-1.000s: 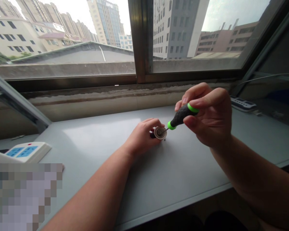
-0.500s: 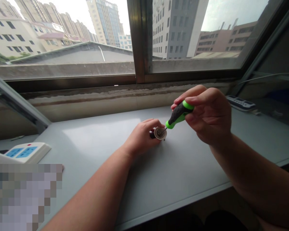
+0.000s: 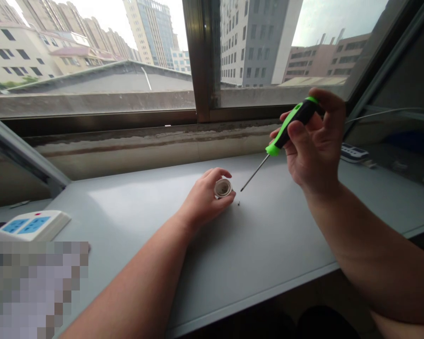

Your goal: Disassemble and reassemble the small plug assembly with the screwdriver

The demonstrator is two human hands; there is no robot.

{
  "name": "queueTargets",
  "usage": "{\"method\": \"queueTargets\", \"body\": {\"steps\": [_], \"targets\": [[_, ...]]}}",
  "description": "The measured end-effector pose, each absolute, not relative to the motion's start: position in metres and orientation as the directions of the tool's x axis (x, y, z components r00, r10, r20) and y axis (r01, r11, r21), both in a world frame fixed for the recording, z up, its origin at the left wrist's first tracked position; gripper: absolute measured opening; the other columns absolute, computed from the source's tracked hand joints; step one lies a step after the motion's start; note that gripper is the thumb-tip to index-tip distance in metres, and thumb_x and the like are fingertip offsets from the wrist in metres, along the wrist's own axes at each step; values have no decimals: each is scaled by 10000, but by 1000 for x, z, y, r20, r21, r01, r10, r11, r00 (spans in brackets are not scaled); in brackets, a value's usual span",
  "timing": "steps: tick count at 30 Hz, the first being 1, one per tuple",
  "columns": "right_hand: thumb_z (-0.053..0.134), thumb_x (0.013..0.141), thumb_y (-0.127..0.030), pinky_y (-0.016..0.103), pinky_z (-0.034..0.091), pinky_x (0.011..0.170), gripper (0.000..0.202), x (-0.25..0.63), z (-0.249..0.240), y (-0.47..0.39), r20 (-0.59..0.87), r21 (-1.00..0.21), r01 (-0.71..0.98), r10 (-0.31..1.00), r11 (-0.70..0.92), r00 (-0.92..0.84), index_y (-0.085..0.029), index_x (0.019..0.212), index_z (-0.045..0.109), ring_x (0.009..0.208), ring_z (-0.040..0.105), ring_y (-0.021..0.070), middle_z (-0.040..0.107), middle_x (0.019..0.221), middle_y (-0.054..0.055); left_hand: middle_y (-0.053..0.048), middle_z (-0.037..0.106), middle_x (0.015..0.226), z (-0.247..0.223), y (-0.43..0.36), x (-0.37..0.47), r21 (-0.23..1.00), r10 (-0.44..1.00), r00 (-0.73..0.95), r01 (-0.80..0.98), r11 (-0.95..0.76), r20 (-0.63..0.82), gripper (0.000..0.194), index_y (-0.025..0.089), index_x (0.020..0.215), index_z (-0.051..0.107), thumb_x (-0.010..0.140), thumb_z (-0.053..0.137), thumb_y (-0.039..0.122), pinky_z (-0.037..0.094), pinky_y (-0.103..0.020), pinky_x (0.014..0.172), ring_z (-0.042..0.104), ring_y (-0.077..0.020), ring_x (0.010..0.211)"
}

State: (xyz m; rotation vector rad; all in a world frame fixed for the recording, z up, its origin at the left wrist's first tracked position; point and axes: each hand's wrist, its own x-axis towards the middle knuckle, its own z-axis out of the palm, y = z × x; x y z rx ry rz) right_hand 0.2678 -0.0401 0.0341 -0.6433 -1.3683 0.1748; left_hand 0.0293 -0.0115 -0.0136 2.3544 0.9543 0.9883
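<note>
My left hand (image 3: 207, 193) is curled around a small white ring-shaped fitting (image 3: 223, 188), hollow with a dark inside, which looks like a lamp socket. Its open end faces up toward me; the fingers hide its sides. A tiny metal piece (image 3: 238, 203), perhaps a screw, lies on the table just right of those fingers. Raised to the right, my right hand (image 3: 316, 136) is closed on the handle of a green and black screwdriver (image 3: 292, 126). The thin shaft slants down to the left, its tip apart from the fitting.
The pale grey table (image 3: 268, 245) runs up to a wall below a window (image 3: 201, 108). A white power strip with blue sockets (image 3: 31, 223) sits at the left, and another power strip (image 3: 353, 153) at the far right. A blurred-out patch covers the lower left.
My right hand has lifted the screwdriver up and right, out of the fitting. The fitting has shifted slightly left in my left hand, and the tiny metal piece now shows apart from it.
</note>
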Motion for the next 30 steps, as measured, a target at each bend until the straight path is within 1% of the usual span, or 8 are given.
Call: {"method": "queueTargets", "body": {"steps": [2,5,11,15,20,24,27,30], "targets": [[728,908,-504,282,649,689,490,281,31,-29,739,-673,218,635,707,223,-389,1345,538,801,710,140,671,1044,-12,-34,666,956,-13,-10,30,597,756,462,469,-651,463,186,226,1018,695,863,703,328,501,-317,772,622,-193,849],[809,837,-411,262,605,566,477,288,20,-17,379,-909,238,917,343,126,-254,1256,644,661,662,129,620,844,-10,-16,648,797,-13,-6,29,692,843,353,484,-536,406,216,213,879,689,907,673,426,466,-300,690,597,-179,735],[823,813,-356,256,575,528,450,272,1,-13,-18,-769,639,1000,-9,-7,-203,1223,718,541,617,103,644,846,27,9,600,626,-16,2,27,874,959,197,406,-268,203,409,208,840,602,945,608,603,396,-269,575,537,-149,579],[789,825,-399,269,523,542,465,267,-5,-12,-61,-656,754,996,8,-64,-236,1253,711,488,588,93,682,903,32,-33,668,743,-17,3,27,969,989,145,240,-59,24,412,200,890,545,934,642,598,424,-260,564,586,-146,604],[770,824,-454,313,517,798,487,268,-14,-5,45,-455,878,989,147,-143,-264,1271,732,810,664,189,708,927,39,-42,675,798,-15,0,29,995,979,181,-3,97,-95,392,197,890,470,894,753,468,493,-247,632,640,-132,652],[735,842,-543,366,512,904,641,272,-12,-5,65,-412,891,981,191,-180,-257,1405,630,1002,671,251,682,1138,97,-91,685,1077,-11,-3,30,985,972,230,-147,89,-53,404,191,1064,506,851,812,349,586,-334,777,732,-181,815],[763,828,-531,371,502,940,501,276,-1,-11,145,-384,879,959,283,-245,-260,1245,700,1032,650,246,612,1180,95,-105,662,1144,-11,-3,30,994,971,239,-108,4,22,430,182,1223,558,875,758,337,599,-362,816,734,-203,895],[774,849,-430,334,493,915,230,274,9,-18,142,-384,799,885,462,-443,-243,983,782,959,634,203,604,1080,63,-61,647,1023,-15,1,28,986,971,201,78,-146,127,351,181,1157,625,850,715,325,547,-279,683,679,-157,774]]}}
